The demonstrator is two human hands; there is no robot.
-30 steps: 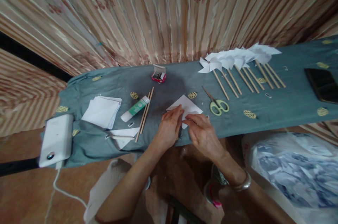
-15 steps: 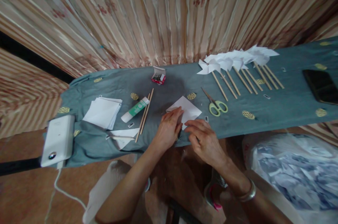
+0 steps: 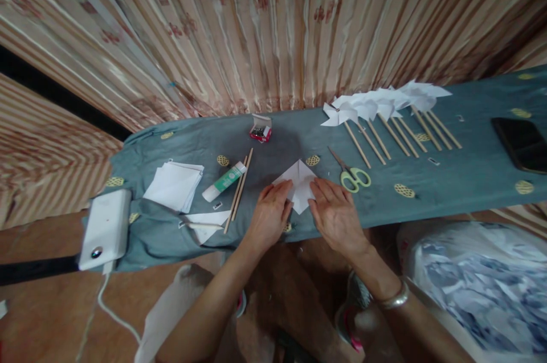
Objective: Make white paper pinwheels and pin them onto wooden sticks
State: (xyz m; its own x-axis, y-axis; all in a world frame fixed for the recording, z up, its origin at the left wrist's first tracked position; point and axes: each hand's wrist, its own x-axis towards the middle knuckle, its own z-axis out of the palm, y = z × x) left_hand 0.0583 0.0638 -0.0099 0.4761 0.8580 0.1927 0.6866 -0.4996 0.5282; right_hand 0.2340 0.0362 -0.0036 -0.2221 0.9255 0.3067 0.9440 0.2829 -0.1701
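A creased square of white paper lies with one corner pointing away from me on the grey-green cloth. My left hand rests on its left corner, fingers stretched out and flat. On the right corner lies my right hand, its fingers also extended over the paper. To the right are scissors with green handles, blades partly apart. Left of the paper, a green and white glue stick lies against two wooden sticks. Behind stands an opened small red box holding small metallic pieces.
Several white paper pinwheels on sticks lie at the back right. A paper stack, a paper triangle with a thin stick and a white device with a cable are left. A dark phone and a plastic bag are right.
My right hand has moved from the paper's near edge onto its right corner, its fingers flattening. The left hand stays on the left corner. The view has shifted slightly.
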